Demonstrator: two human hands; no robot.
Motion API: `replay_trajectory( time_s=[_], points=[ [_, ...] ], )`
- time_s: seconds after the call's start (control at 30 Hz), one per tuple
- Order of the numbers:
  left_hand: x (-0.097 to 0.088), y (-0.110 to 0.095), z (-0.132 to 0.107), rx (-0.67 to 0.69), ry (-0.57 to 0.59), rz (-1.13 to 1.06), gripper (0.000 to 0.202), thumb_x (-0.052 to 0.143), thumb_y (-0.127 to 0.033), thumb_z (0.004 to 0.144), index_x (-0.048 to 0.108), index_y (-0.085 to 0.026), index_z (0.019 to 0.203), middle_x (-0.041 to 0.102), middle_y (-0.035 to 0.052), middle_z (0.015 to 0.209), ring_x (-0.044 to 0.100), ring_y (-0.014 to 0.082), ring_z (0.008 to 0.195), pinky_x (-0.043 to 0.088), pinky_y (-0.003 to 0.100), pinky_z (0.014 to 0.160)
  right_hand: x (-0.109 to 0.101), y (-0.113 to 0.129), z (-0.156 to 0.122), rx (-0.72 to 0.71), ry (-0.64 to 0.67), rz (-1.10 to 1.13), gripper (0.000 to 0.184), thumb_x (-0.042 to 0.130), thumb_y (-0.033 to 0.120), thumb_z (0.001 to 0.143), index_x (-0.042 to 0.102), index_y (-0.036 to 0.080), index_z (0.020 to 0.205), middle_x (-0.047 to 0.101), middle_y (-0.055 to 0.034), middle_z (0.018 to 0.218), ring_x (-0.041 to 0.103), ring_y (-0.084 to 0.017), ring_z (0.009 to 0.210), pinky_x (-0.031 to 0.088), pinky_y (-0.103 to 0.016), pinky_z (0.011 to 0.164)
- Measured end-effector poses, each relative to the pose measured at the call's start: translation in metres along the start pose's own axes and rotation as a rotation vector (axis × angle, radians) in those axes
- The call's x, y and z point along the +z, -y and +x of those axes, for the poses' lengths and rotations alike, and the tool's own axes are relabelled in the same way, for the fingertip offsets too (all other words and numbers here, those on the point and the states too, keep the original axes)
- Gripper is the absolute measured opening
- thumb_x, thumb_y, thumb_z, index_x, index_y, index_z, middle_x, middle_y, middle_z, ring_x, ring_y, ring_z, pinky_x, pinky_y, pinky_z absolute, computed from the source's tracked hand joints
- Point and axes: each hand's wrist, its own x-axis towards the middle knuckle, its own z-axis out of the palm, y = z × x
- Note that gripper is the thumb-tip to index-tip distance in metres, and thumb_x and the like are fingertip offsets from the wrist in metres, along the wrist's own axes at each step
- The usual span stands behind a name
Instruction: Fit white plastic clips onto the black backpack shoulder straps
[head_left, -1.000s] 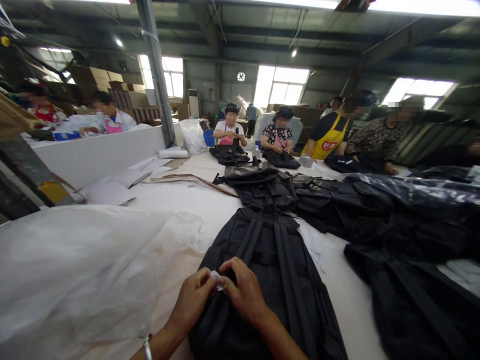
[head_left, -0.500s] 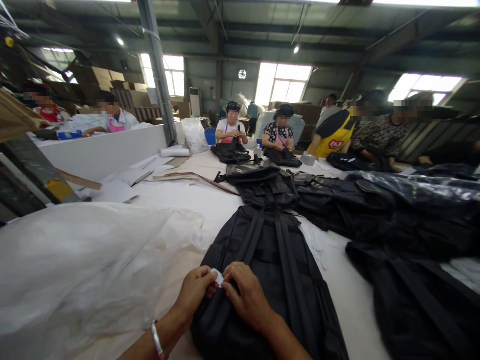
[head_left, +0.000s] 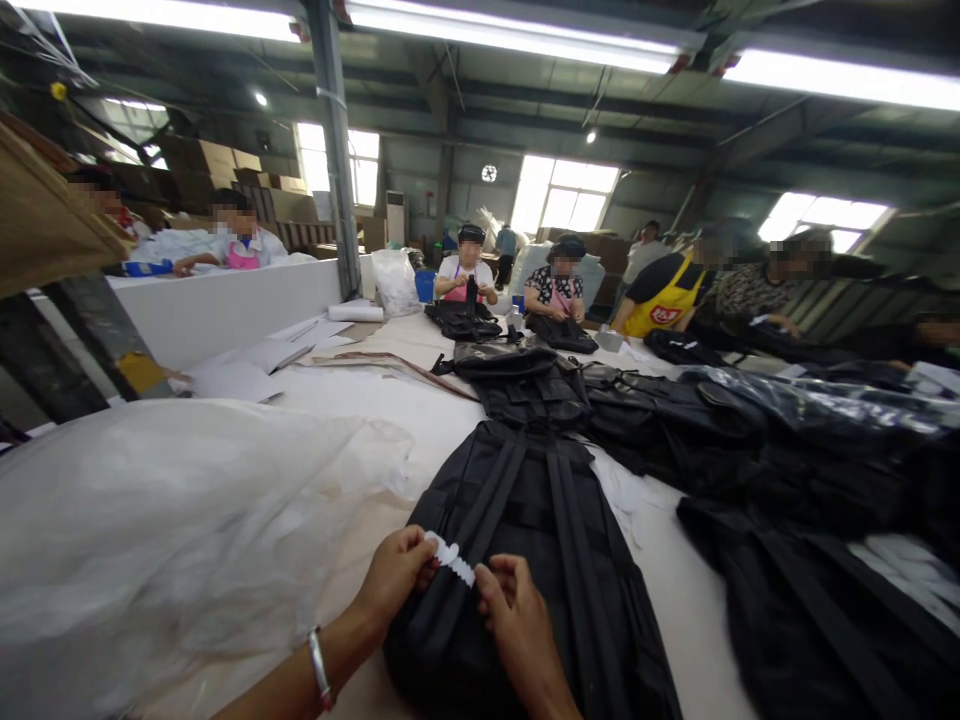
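Note:
A black backpack [head_left: 525, 520] lies flat in front of me, straps upward, on the white table [head_left: 360, 400]. My left hand [head_left: 394, 575] and my right hand [head_left: 510, 615] hover over its near end. Both pinch a small white strip [head_left: 452, 556], one at each end, and it is stretched between them. A silver bangle [head_left: 319, 668] circles my left wrist.
A large heap of clear plastic bags [head_left: 165, 530] fills the left. More black backpacks [head_left: 750, 440] are piled to the right and farther back. Several workers [head_left: 559, 280] sit round the far end of the table. White paper sheets [head_left: 247, 365] lie at the left.
My hands, pressed together over a small white piece before, have drawn apart, pulling it out into a strip. My view has tilted upward a little.

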Motion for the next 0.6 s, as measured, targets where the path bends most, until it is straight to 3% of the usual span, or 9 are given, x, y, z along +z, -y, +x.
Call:
replay_trajectory(
  time_s=[0.17, 0.23, 0.3, 0.47, 0.6],
  points=[
    [0.012, -0.006, -0.007, 0.05, 0.028, 0.015, 0.03, 0.054, -0.047, 0.075, 0.049, -0.017, 0.074, 0.053, -0.0031, 0.063, 0.047, 0.0104, 0.054, 0.033, 0.022, 0.052, 0.012, 0.006, 0.006, 0.259, 0.197, 0.332, 0.058, 0.06, 0.058, 0.078, 0.049, 0.015, 0.116, 0.065, -0.0048, 0.075, 0.065, -0.019, 0.064, 0.05, -0.027, 0.051],
    [0.013, -0.005, -0.007, 0.096, 0.022, 0.04, 0.032, 0.051, -0.049, 0.076, 0.049, -0.018, 0.074, 0.051, -0.0037, 0.062, 0.046, 0.0115, 0.055, 0.034, 0.023, 0.053, 0.017, 0.011, 0.008, 0.332, 0.335, 0.549, 0.055, 0.062, 0.056, 0.078, 0.053, 0.014, 0.112, 0.066, -0.0054, 0.079, 0.065, -0.016, 0.063, 0.051, -0.026, 0.053],
    [0.01, -0.002, -0.007, 0.146, -0.006, 0.09, 0.033, 0.051, -0.051, 0.076, 0.049, -0.018, 0.072, 0.05, -0.0038, 0.061, 0.047, 0.0132, 0.057, 0.035, 0.024, 0.055, 0.021, 0.014, 0.008, 0.355, 0.39, 0.709, 0.051, 0.07, 0.048, 0.074, 0.057, 0.014, 0.109, 0.067, -0.0064, 0.088, 0.066, -0.015, 0.069, 0.053, -0.026, 0.06],
    [-0.004, 0.0, -0.017, 0.23, -0.037, 0.275, 0.034, 0.052, -0.051, 0.08, 0.055, -0.019, 0.072, 0.057, -0.0015, 0.065, 0.053, 0.0177, 0.066, 0.038, 0.027, 0.064, 0.028, 0.013, 0.012, 0.385, 0.304, 0.765, 0.052, 0.08, 0.039, 0.062, 0.06, 0.014, 0.103, 0.068, -0.0063, 0.092, 0.066, -0.015, 0.072, 0.054, -0.027, 0.063],
    [-0.002, 0.002, -0.028, 0.306, 0.021, 0.552, 0.04, 0.035, -0.051, 0.09, 0.058, -0.022, 0.078, 0.065, 0.0014, 0.076, 0.061, 0.021, 0.075, 0.042, 0.029, 0.068, 0.035, 0.017, 0.011, 0.377, 0.197, 0.813, 0.056, 0.084, 0.039, 0.053, 0.059, 0.013, 0.096, 0.068, -0.0056, 0.085, 0.065, -0.015, 0.066, 0.053, -0.026, 0.058]
  ],
)
